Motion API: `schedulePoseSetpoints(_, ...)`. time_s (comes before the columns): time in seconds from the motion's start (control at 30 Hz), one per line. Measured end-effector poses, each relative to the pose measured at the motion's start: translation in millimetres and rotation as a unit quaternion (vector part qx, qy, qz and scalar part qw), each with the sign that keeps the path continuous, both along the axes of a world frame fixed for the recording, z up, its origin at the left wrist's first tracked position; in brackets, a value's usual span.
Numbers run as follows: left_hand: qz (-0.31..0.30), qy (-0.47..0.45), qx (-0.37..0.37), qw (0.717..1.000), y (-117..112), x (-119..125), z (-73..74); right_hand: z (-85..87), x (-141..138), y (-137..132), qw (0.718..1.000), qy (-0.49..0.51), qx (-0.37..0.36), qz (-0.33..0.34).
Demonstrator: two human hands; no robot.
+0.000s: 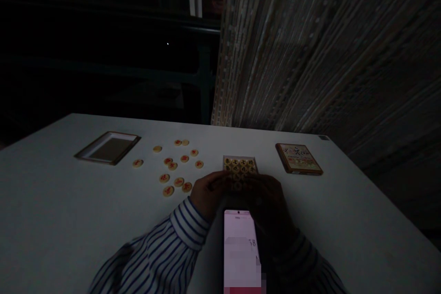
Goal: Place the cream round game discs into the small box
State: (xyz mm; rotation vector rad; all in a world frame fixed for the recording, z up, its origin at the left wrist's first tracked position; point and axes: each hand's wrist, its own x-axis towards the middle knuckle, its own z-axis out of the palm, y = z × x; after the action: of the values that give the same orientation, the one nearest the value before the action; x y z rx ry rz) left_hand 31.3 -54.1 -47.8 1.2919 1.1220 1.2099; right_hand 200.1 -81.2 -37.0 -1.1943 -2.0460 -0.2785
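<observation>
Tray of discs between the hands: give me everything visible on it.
The tray is small, shallow and open-topped, with a thin, pale rim; its material is unclear. Round, wood-look discs with dark characters sit inside in rows, four across the far row. It lies on the white table, just beyond the lit phone. The left hand and right hand flank it, covering part of its near half; exact finger contact is too dark to tell.

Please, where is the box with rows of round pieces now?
In the head view, the box is slightly right of centre, beyond the lit phone, with the left hand and right hand around its near end.
</observation>
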Motion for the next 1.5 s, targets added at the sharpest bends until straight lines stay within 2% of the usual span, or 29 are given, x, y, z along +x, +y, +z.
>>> schedulePoseSetpoints(0.17, -0.013, 0.013, -0.002, 1.000, -2, 1, -0.6, 0.4, -1, -1, 1.000, 0.011, -0.021, 0.007)
schedulePoseSetpoints(0.4, -0.024, 0.056, 0.003, 0.998, -4, 0, 5.4, -0.7, 0, 0, 1.000, 0.012, -0.007, 0.007)
schedulePoseSetpoints(0.67, 0.010, -0.012, -0.014, 1.000, -3, 3, 2.2, -1.7, -1, 0, 1.000, 0.020, 0.006, 0.023)
schedulePoseSetpoints(0.83, 0.006, 0.015, -0.023, 1.000, -5, 5, 5.3, -1.0, -2, 0, 0.999, 0.019, -0.001, 0.031)
schedulePoseSetpoints(0.97, 0.009, 0.002, -0.034, 0.999, -7, 6, 6.3, 1.0, -3, -1, 0.999, 0.015, -0.006, 0.051)
schedulePoseSetpoints(1.2, -0.021, 0.054, -0.024, 0.998, -7, 3, 8.2, 3.9, -6, -1, 0.998, -0.006, -0.002, 0.061)
schedulePoseSetpoints(1.5, -0.043, 0.050, -0.018, 0.998, -9, 3, 10.3, 5.8, -7, -2, 0.998, -0.007, 0.008, 0.068)
